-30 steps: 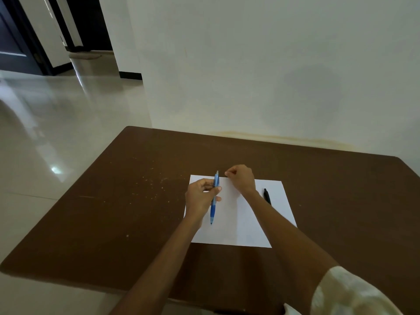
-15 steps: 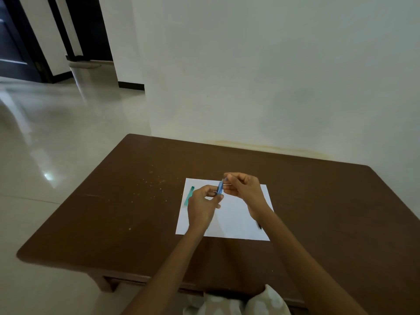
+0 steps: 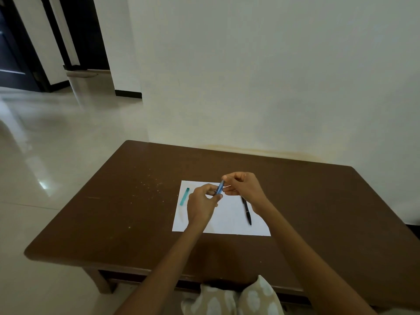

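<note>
A short blue plastic pen barrel (image 3: 220,187) is being held in the air just above a white sheet of paper (image 3: 227,222), between both hands. Its lower end is being pinched in the grip of the left hand (image 3: 201,205), and its upper end in the grip of the right hand (image 3: 244,189), whose fingers are being kept curled. A teal plastic pen piece (image 3: 184,196) and a slim black pen (image 3: 246,210) are lying on the sheet, well apart, on a dark brown wooden desk (image 3: 113,212).
</note>
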